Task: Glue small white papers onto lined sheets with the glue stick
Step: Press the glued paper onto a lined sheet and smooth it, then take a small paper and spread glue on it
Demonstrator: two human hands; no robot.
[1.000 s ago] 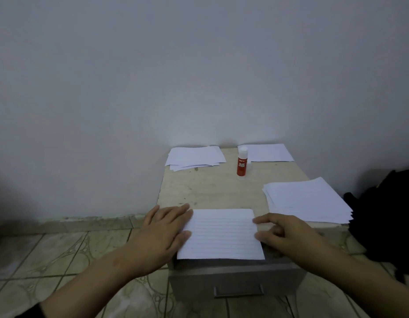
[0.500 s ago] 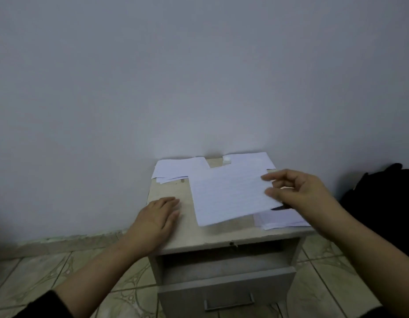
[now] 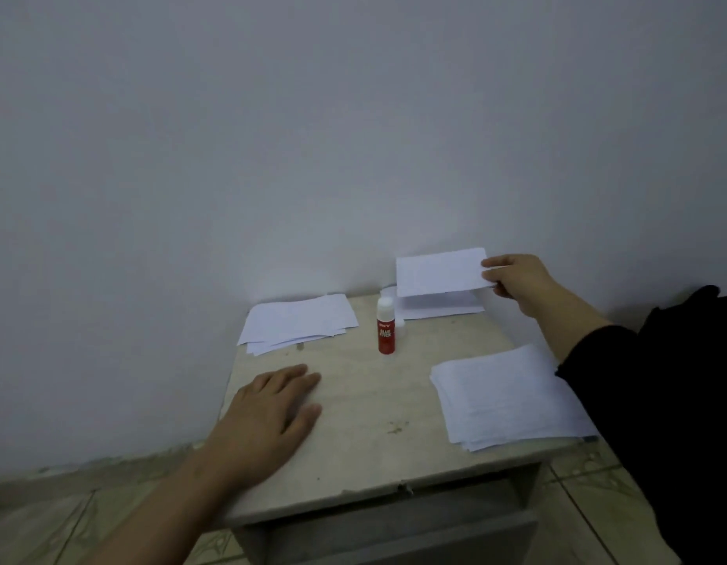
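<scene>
My right hand (image 3: pixel 516 283) pinches a sheet (image 3: pixel 439 273) over the back pile (image 3: pixel 439 309) (left hand (image 3: pixel 268 413) flat on table (image 3: pixel 374 422)); a sloppy drop could leave it crooked.

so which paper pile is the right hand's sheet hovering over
The far-right pile by the wall, behind the glue stick; the right hand holds the sheet above it.

Your left hand (image 3: pixel 268 418) lies flat, palm down, fingers straight and together, pointing toward one o'clock — forearm bare. Your right hand (image 3: pixel 516 281) is stretched out toward one o'clock, thumb and fingers pinching a sheet (image 3: pixel 439 273) — its forearm emerges from a dark sleeve (image 3: pixel 622 360).
</scene>
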